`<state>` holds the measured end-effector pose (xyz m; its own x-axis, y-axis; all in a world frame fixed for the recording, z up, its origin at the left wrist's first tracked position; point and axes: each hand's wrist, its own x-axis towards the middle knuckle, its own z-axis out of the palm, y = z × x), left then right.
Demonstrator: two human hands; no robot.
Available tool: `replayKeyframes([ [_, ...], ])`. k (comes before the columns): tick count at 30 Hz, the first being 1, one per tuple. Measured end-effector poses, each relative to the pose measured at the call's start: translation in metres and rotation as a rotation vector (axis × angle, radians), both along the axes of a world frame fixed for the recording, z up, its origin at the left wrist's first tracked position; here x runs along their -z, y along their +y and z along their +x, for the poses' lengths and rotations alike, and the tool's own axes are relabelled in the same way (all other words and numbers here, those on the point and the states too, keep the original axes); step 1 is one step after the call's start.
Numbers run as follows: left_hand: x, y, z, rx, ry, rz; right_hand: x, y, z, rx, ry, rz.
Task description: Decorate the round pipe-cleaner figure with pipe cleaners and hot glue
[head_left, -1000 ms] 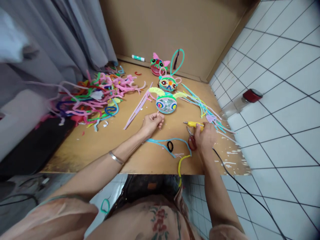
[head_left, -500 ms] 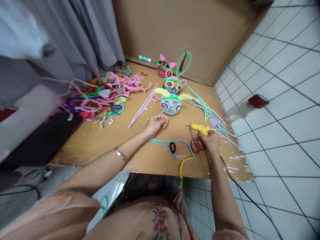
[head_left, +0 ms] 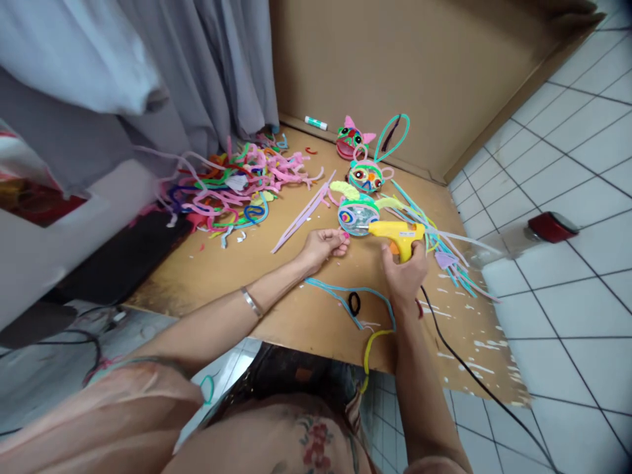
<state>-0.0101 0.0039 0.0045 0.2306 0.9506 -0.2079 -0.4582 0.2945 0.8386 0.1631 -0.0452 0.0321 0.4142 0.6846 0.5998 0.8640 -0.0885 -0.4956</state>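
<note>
My right hand point(head_left: 407, 270) is wrapped round the handle of a yellow hot glue gun point(head_left: 397, 232), whose nozzle points left toward my other hand. A white glue stick sticks out of its back. My left hand point(head_left: 323, 251) is pinched closed, with a small bright pink piece point(head_left: 346, 235) at its fingertips; its kind is unclear. Just behind the nozzle sits a clear round head point(head_left: 356, 209) with ringed eyes, a green band and yellow fuzzy horns. Scissors are mostly hidden by my right wrist; a red bit of handle point(head_left: 420, 308) shows.
Two finished-looking animal heads point(head_left: 365, 176) stand farther back. A tangled heap of pipe cleaners point(head_left: 237, 184) lies at left, a blue and lilac bundle point(head_left: 447, 260) at right. Blue pipe cleaners point(head_left: 365, 289) and a black ring point(head_left: 354, 303) lie in front. A black cord point(head_left: 459, 359) trails right.
My right hand has lifted the glue gun and brought it left, close to my left hand. My left hand stays pinched, and the pink piece now shows. The view has shifted.
</note>
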Motion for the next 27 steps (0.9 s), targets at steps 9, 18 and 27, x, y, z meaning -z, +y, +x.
replayKeyframes([
  [9, 0.0, 0.0, 0.0, 0.003, 0.035, -0.031, 0.02, -0.014, 0.006, 0.035, -0.212, 0.039],
  [18, -0.005, -0.002, 0.002, -0.008, 0.018, -0.038, 0.024, -0.015, 0.002, 0.0, -0.274, -0.012],
  [27, -0.005, -0.002, 0.002, 0.02, 0.014, -0.009, 0.024, -0.014, 0.002, -0.026, -0.241, -0.045],
])
